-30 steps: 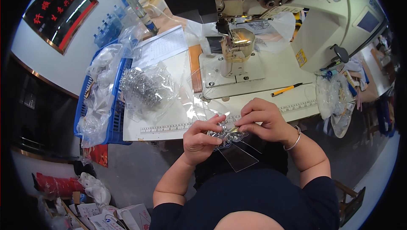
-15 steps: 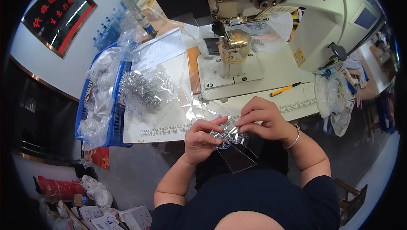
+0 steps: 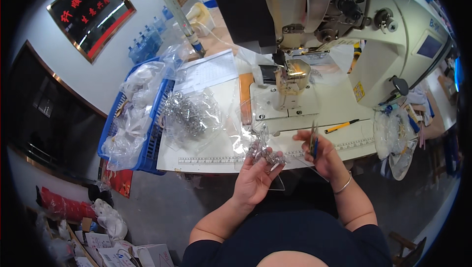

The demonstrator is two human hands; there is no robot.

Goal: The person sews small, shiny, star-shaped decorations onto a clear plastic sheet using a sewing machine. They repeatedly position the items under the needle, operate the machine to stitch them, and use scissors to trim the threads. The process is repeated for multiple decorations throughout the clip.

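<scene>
My left hand [image 3: 253,184] is closed around a crumpled bunch of clear, shiny plastic strips [image 3: 263,153], held over the table's front edge. A clear strip hangs below its fingers. To the right, my right hand [image 3: 323,156] is raised, closed on small thread snips [image 3: 314,139] with slim metal blades pointing up and a blue part near the fingers. A thin clear strip runs down near the right wrist. Beyond both hands stands the white sewing machine [image 3: 376,40]; its metal post [image 3: 290,97] rises from the table plate.
A ruler strip [image 3: 216,159] lies along the front of the white table. A clear bag of shiny pieces [image 3: 191,114] and a blue basket [image 3: 160,141] of plastic bags are at left. A yellow pen [image 3: 339,126] and another plastic bag [image 3: 391,129] are at right.
My hands have moved apart: the right one has gone to the right and now shows the snips upright. My left hand has turned, palm up, still holding the plastic strips. The view has shifted.
</scene>
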